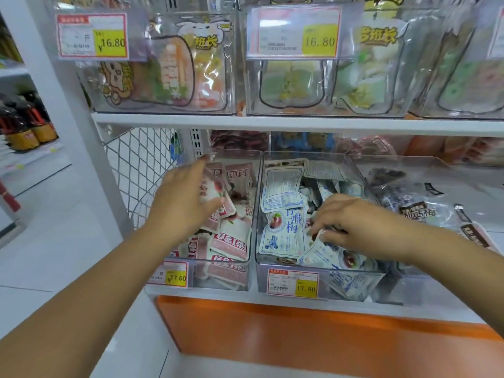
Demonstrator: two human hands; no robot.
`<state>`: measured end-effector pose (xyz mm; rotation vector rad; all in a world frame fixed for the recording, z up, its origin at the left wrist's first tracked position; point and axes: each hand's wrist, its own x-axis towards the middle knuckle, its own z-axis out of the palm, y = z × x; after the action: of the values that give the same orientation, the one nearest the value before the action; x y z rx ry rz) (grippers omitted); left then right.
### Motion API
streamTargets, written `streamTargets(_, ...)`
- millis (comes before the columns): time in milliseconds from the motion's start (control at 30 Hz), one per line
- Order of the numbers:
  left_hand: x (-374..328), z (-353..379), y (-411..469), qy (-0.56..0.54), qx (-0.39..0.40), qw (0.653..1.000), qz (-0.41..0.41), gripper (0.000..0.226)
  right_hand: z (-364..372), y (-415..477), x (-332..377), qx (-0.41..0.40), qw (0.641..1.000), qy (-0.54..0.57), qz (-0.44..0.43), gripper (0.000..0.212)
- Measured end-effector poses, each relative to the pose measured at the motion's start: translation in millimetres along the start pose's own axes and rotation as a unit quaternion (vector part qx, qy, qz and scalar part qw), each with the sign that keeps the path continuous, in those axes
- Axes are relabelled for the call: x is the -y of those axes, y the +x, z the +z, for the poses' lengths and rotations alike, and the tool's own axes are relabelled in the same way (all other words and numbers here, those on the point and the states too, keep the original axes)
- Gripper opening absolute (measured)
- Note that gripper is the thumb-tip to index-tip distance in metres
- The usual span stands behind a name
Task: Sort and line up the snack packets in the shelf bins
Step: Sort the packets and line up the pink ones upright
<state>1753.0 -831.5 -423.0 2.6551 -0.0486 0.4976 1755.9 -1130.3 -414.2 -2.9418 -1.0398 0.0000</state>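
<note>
Two clear bins sit side by side on the lower shelf. The left bin (191, 279) holds several pink and white snack packets (229, 244). The middle bin (261, 266) holds several white packets with blue print (283, 227). My left hand (182, 200) reaches into the left bin and holds a pink packet (212, 190) between thumb and fingers. My right hand (354, 222) is in the middle bin, its fingers curled down and pinching a white and blue packet (319, 249).
A third bin on the right holds dark packets (417, 211). The upper shelf (272, 122) carries clear bins of larger bags with yellow price tags (109, 42). A wire mesh panel (136, 170) closes the shelf's left side. An orange base (300, 336) runs below.
</note>
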Motion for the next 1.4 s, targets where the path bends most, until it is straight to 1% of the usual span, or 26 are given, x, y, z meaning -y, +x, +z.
streamTargets(33,-7,2,-4,0.014,-0.004,0.999,0.034,0.069,1,1,-3,0.007,1.000,-0.017,0.003,0.030)
streamTargets(100,-27,7,-12,0.025,-0.002,0.991,0.128,0.067,2,4,-9,0.041,0.998,-0.054,0.012,0.042)
streamTargets(167,-46,16,-19,0.029,0.032,0.976,0.215,0.064,0,7,-12,0.081,0.993,-0.078,0.037,0.057)
streamTargets(200,-52,22,-22,0.027,0.062,0.968,0.243,0.064,-2,8,-12,0.100,0.990,-0.083,0.054,0.064)
streamTargets(267,-57,35,-24,0.037,0.114,0.954,0.274,0.066,-5,11,-8,0.126,0.985,-0.086,0.078,0.073)
streamTargets(300,-55,41,-24,0.054,0.125,0.950,0.281,0.067,-5,12,-5,0.130,0.984,-0.091,0.082,0.076)
streamTargets(367,-50,49,-21,0.091,0.118,0.944,0.293,0.068,-5,15,0,0.130,0.983,-0.100,0.082,0.077)
streamTargets(433,-47,50,-20,0.098,0.107,0.943,0.301,0.067,-5,17,-1,0.125,0.985,-0.084,0.081,0.071)
streamTargets(533,-49,49,-20,0.102,0.108,0.942,0.301,0.068,-8,16,-10,0.108,0.990,0.030,0.085,0.045)
streamTargets(567,-50,49,-21,0.103,0.108,0.942,0.300,0.067,-10,15,-13,0.101,0.990,0.058,0.083,0.043)
streamTargets(600,-52,48,-21,0.100,0.107,0.942,0.301,0.066,-10,14,-16,0.100,0.989,0.068,0.081,0.039)
streamTargets(667,-56,45,-21,0.087,0.101,0.944,0.300,0.061,-12,12,-17,0.106,0.989,0.066,0.077,0.023)
streamTargets(700,-59,44,-20,0.082,0.097,0.946,0.297,0.060,-13,12,-16,0.117,0.988,0.064,0.079,0.023)
streamTargets(767,-65,42,-19,0.077,0.087,0.950,0.291,0.059,-15,13,-13,0.123,0.986,0.069,0.085,0.033)
streamTargets(833,-74,42,-18,0.061,0.082,0.952,0.289,0.057,-17,10,-12,0.064,0.988,0.106,0.090,0.031)
streamTargets(867,-79,42,-18,0.050,0.086,0.953,0.287,0.057,-18,7,-13,0.022,0.983,0.150,0.100,0.027)
streamTargets(933,-89,41,-18,0.015,0.109,0.957,0.268,0.058,-21,-2,-14,-0.062,0.956,0.268,0.105,0.023)
streamTargets(1000,-95,41,-17,-0.072,0.143,0.963,0.219,0.056,-22,-8,-13,-0.131,0.919,0.359,0.092,0.023)
streamTargets(1033,-97,41,-16,-0.123,0.155,0.961,0.191,0.054,-22,-9,-11,-0.160,0.907,0.380,0.085,0.023)
streamTargets(1100,-98,37,-13,-0.212,0.171,0.952,0.140,0.051,-20,-9,-3,-0.216,0.896,0.382,0.070,0.023)
streamTargets(1167,-98,30,-10,-0.292,0.188,0.932,0.100,0.045,-21,-5,4,-0.265,0.878,0.395,0.056,0.025)
streamTargets(1200,-98,27,-10,-0.315,0.196,0.924,0.090,0.041,-22,-3,6,-0.290,0.862,0.413,0.051,0.027)
streamTargets(1233,-99,24,-11,-0.314,0.198,0.924,0.087,0.035,-25,0,8,-0.311,0.840,0.441,0.050,0.028)
streamTargets(1300,-101,19,-14,-0.293,0.172,0.936,0.089,0.022,-30,5,11,-0.324,0.802,0.498,0.054,0.027)
streamTargets(1367,-99,15,-14,-0.311,0.128,0.939,0.076,0.015,-36,9,12,-0.294,0.800,0.519,0.066,0.015)
streamTargets(1400,-95,11,-13,-0.329,0.113,0.936,0.055,0.015,-39,9,10,-0.274,0.811,0.510,0.079,0.016)
